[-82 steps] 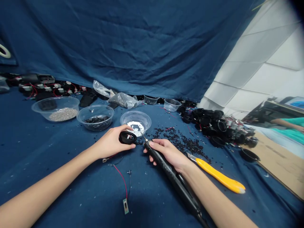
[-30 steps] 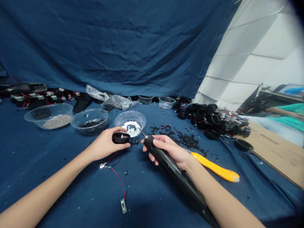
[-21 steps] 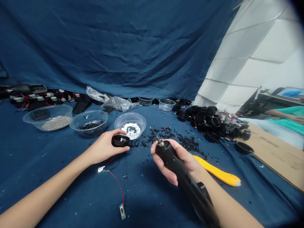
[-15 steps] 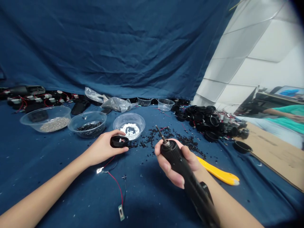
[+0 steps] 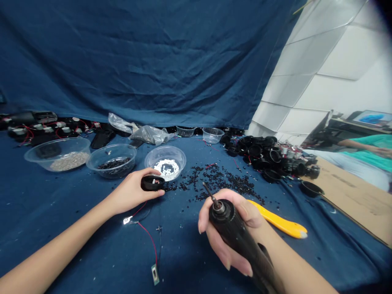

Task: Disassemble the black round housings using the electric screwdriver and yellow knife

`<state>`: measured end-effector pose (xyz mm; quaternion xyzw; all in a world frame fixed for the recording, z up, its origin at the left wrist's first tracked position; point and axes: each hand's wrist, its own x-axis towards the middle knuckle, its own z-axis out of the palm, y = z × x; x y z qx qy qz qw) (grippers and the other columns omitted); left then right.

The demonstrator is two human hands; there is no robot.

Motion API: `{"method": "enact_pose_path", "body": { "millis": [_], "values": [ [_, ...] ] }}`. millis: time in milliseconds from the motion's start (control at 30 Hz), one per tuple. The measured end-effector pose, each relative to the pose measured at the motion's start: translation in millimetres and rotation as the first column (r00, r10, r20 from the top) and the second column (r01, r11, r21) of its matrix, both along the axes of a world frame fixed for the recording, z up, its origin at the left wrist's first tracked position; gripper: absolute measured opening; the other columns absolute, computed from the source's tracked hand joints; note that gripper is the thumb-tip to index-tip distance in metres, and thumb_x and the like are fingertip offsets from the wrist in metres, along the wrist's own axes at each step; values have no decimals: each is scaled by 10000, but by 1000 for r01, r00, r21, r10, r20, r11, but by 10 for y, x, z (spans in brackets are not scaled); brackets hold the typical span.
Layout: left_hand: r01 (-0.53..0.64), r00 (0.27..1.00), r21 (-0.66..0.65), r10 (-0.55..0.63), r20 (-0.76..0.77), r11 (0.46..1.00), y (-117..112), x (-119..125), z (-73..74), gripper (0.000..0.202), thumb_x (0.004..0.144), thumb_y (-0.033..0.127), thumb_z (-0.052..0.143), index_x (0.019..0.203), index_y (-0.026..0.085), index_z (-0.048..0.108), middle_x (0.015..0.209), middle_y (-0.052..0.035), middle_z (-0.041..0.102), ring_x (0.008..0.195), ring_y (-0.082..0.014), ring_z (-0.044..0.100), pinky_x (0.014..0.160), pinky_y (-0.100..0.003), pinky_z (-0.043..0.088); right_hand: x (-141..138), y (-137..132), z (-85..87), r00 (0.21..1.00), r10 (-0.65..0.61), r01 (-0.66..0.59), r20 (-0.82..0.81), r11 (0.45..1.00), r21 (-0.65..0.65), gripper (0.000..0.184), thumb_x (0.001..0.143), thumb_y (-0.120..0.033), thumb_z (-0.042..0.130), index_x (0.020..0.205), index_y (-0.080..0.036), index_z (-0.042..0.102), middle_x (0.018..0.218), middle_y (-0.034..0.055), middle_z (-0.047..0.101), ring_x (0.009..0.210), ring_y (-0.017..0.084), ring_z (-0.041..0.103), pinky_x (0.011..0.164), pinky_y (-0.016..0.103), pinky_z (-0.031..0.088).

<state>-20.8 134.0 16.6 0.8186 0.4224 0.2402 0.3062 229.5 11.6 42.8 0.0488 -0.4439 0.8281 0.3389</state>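
My left hand (image 5: 130, 192) rests on the blue cloth, its fingers closed round a small round black part (image 5: 152, 183) with white bits inside. A red wire (image 5: 147, 232) trails from that part toward me, ending in a small board. My right hand (image 5: 228, 232) is wrapped round a black electric screwdriver (image 5: 239, 241), held above the cloth near me. Its thin metal bit (image 5: 208, 192) points up and away, toward the left hand. The two hands are well apart.
Three clear bowls stand behind the left hand: white pieces (image 5: 165, 162), dark screws (image 5: 112, 160), grey bits (image 5: 58, 154). Loose black beads (image 5: 220, 181) lie scattered in the middle. A yellow utility knife (image 5: 280, 223) lies right of my hand. Black round parts (image 5: 269, 157) pile at right. Another person's arm (image 5: 361, 145) shows far right.
My right hand drew the screwdriver back from the black part toward me and lifted it, tilting the bit upward. The left hand kept hold of the part in place.
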Motion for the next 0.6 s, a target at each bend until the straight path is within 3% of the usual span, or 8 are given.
{"method": "enact_pose_path", "body": {
  "millis": [167, 333, 500, 600],
  "values": [
    [-6, 1000, 7, 6, -7, 1000, 1, -5, -5, 513, 737, 501, 772, 1131, 209, 620, 1099, -58, 723, 1032, -287, 670, 973, -445, 487, -23, 3, -48, 999, 14, -15, -30, 999, -29, 531, 893, -439, 647, 1172, 12, 632, 768, 143, 680, 527, 131, 635, 536, 234, 540],
    [-2, 1000, 10, 2, -9, 1000, -9, -11, -3, 513, 737, 508, 767, 1126, 208, 620, 1096, -61, 725, 1024, -290, 674, 969, -445, 492, -27, 20, -78, 999, 17, -15, 33, 999, -36, 620, 806, -540, 705, 1107, -4, 627, 722, 125, 674, 463, 149, 613, 523, 272, 540],
    [-3, 1000, 13, 3, -8, 1000, -13, -11, 2, 515, 737, 504, 766, 1128, 205, 615, 1094, -65, 725, 1019, -294, 675, 968, -451, 493, -1, -29, -3, 970, -74, 80, 233, 997, -14, 651, 776, -651, 630, 1017, -48, 582, 642, 72, 626, 389, 129, 547, 422, 239, 485],
    [4, 1000, 13, -4, -10, 1000, -16, -6, 7, 521, 743, 508, 762, 1135, 200, 608, 1090, -67, 727, 1012, -292, 678, 960, -447, 501, 34, 42, 9, 879, -205, 183, 430, 979, 92, 728, 731, -730, 626, 1060, -83, 564, 725, 72, 632, 433, 136, 561, 420, 252, 481]
  ]
}}
